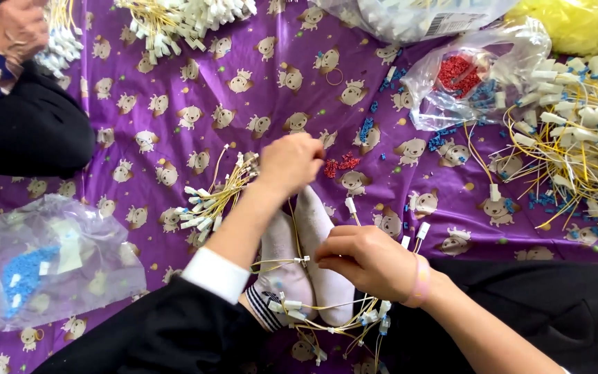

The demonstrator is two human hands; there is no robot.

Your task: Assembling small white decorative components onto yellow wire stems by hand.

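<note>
Two hands, left hand hiding red beads, right hand pinching wire

We sit on the cloth with our socked feet at its near edge, loose wires draped over them. Our left hand is beyond the feet, our right hand just beside them. A wire bundle lies left of the left hand. A bag of beads sits at the near left; another bag and a wire heap lie at the far right. Another person's hand occupies the far left corner.
</note>
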